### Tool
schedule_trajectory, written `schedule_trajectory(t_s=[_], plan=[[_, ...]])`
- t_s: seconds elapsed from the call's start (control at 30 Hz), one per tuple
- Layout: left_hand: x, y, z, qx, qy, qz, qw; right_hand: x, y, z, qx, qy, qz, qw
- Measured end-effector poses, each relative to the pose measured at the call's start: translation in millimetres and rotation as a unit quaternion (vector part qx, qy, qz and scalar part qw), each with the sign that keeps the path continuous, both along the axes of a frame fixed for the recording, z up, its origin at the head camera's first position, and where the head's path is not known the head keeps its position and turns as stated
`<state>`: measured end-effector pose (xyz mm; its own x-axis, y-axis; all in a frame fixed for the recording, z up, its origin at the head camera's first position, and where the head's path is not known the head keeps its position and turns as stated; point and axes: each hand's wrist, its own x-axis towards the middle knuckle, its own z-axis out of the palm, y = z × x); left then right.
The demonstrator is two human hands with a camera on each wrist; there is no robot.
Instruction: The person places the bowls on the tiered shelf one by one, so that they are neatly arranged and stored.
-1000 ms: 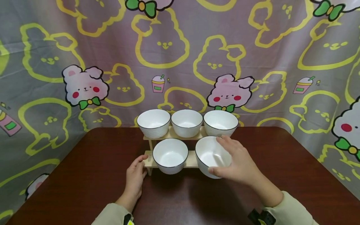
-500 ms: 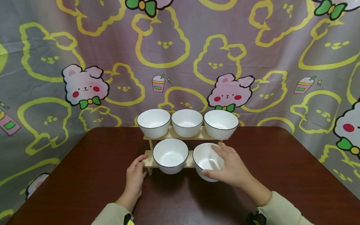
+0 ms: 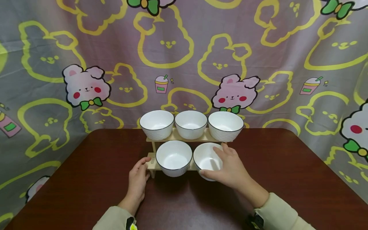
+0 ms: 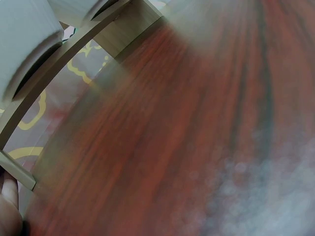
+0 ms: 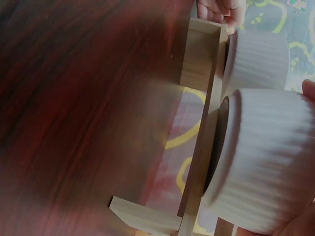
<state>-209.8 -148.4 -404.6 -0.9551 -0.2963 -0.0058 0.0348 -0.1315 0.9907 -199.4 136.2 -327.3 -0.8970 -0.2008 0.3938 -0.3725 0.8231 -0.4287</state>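
A two-tier wooden rack (image 3: 193,166) stands on the table. My left hand (image 3: 138,179) grips the left end of its lower tier; in the right wrist view the fingers of that hand (image 5: 219,9) are at the rack's end. My right hand (image 3: 230,167) holds a white dark-rimmed bowl (image 3: 207,158) by its right side, thumb at the front and fingers at the back rim. This bowl sits at the lower tier; its ribbed side (image 5: 266,157) shows in the right wrist view. Left of it, another white bowl (image 3: 173,158) stands on the same tier.
On the upper tier stand three white bowls, left (image 3: 157,124), middle (image 3: 191,124) and right (image 3: 226,125). The dark red-brown table (image 3: 72,179) reaches out to both sides. Behind it hangs a patterned curtain (image 3: 178,73).
My right hand has moved left with the bowl, bringing it closer to the other lower bowl and lower toward the tier. My left hand has stayed at the rack's end.
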Motion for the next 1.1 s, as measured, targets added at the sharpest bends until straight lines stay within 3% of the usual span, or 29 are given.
schedule_trajectory(t_s=[0.53, 0.83, 1.1], plan=[[2.7, -2.6, 0.0, -0.004, 0.0, 0.014, 0.9999, -0.9, -22, 2.1, 0.027, -0.022, -0.061, 0.9975], [0.9, -2.6, 0.7, 0.0, -0.005, 0.009, 1.0, 1.4, -29, 2.9, 0.091, 0.017, -0.096, 0.9911], [-0.9, 1.7, 1.5, 0.002, -0.005, 0.001, 1.0, 8.2, -26, 8.1, 0.099, 0.004, -0.112, 0.9887]])
